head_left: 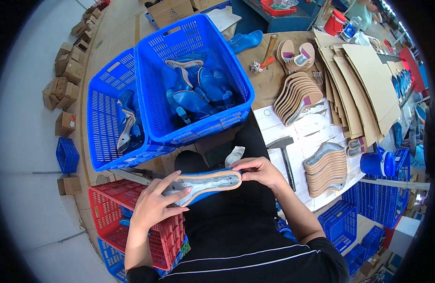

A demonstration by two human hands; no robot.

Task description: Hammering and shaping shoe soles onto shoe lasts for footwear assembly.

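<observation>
Blue shoe last [209,182] above our lap, just off the desk's [262,98] near-left edge, sole face up. Long axis runs left to right, right end slightly farther from us; broad forepart points left, narrow rounded heel right. Left hand [154,203] grips the forepart, fingers spread across it; right hand [261,172] pinches the heel rim.

Sole face: mottled grey, dark spots, smooth tan border. Glossy blue body shows at the sides.

Large slotted plastic blue crate [203,127], left of the desk: jumbled blue lasts [194,101], some with tan-edged soles. Second blue crate [100,123] beside it, more inside.

On the desk: hammer [288,165] along the left edge, wavy layered insole stack [325,170] by the near edge, flat cardboard sheets [368,80] toward the right edge.
</observation>
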